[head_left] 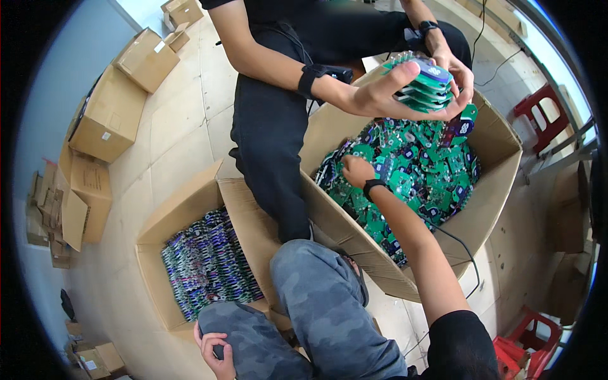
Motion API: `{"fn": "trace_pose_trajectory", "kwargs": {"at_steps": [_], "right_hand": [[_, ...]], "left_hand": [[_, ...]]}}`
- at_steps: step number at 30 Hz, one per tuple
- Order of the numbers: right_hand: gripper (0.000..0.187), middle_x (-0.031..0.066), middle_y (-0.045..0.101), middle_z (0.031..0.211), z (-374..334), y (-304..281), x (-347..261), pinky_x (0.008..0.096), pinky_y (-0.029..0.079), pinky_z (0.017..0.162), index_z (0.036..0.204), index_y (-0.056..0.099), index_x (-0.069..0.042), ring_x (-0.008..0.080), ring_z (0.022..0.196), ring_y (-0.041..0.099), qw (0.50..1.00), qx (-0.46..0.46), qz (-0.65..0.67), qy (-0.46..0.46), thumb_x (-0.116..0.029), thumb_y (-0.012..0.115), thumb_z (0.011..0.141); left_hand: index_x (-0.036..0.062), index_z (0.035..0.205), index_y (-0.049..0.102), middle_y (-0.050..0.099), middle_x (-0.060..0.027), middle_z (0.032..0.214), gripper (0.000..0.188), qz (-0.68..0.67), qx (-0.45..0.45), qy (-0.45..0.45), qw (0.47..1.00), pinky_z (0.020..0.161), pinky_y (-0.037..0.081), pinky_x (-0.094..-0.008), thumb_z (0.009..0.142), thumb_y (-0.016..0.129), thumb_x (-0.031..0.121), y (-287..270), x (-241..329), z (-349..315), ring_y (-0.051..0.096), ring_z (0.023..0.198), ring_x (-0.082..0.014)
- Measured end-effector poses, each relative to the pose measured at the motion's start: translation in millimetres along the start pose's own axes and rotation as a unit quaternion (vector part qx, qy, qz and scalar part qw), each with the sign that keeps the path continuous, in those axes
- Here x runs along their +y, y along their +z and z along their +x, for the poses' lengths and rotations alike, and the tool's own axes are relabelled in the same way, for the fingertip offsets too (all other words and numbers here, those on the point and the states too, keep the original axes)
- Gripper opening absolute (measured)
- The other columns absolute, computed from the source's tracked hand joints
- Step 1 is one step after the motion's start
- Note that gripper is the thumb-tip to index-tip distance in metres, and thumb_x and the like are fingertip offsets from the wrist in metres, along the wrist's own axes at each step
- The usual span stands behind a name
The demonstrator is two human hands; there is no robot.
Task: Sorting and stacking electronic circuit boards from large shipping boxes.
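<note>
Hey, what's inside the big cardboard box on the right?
The box holds a jumbled heap of mostly green circuit boards. Your right hand and forearm cover part of it. The lower layers and the box's bottom are hidden under the heap.

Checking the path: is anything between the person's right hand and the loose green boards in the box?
Nothing visible: the right hand is at the green boards within the box. A co-worker's hands hold a stack farther right.

An electronics workshop, by its look: green circuit boards [411,164] heaped in a cardboard carton [496,140] at three o'clock, more packed in rows at eight, shipping cartons [114,123] near ten, red plastic stools [508,358] at four.
</note>
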State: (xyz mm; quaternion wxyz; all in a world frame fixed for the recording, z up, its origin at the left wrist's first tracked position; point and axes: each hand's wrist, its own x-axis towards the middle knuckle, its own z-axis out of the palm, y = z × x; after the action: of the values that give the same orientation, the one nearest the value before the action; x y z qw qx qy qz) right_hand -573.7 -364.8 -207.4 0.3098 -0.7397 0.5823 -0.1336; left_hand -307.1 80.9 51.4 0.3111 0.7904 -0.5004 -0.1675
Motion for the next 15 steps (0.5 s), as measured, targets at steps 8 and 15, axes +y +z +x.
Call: {"fn": "trace_pose_trajectory", "kwargs": {"at_steps": [8, 15], "right_hand": [[0.015, 0.0086, 0.055, 0.103, 7.6, 21.6, -9.5, 0.0427, 0.045, 0.074, 0.085, 0.064, -0.009, 0.0271, 0.091, 0.057, 0.957, 0.173, -0.146, -0.182, -0.014, 0.05, 0.082], [0.031, 0.026, 0.062, 0.088, 38.6, 21.8, 6.4, 0.0435, 0.048, 0.078, 0.085, 0.064, 0.002, 0.0379, 0.084, 0.061, 0.993, -0.019, 0.074, 0.093, -0.027, 0.055, 0.077]], "left_hand": [[0.0042, 0.072, 0.046, 0.052, -0.0104, 0.079, 0.026, 0.023, 0.059, -0.005, 0.998, 0.106, 0.012, -0.0541, 0.081, 0.057, 0.025, -2.6, 0.0, 1.4, 0.044, 0.107, -0.0335], [0.0037, 0.073, 0.044, 0.051, -0.0101, 0.078, 0.02, 0.039, 0.124, -0.011, 0.991, 0.106, 0.014, -0.0533, 0.082, 0.054, 0.018, -18.0, -20.1, -1.8, 0.044, 0.108, -0.0333]]}}
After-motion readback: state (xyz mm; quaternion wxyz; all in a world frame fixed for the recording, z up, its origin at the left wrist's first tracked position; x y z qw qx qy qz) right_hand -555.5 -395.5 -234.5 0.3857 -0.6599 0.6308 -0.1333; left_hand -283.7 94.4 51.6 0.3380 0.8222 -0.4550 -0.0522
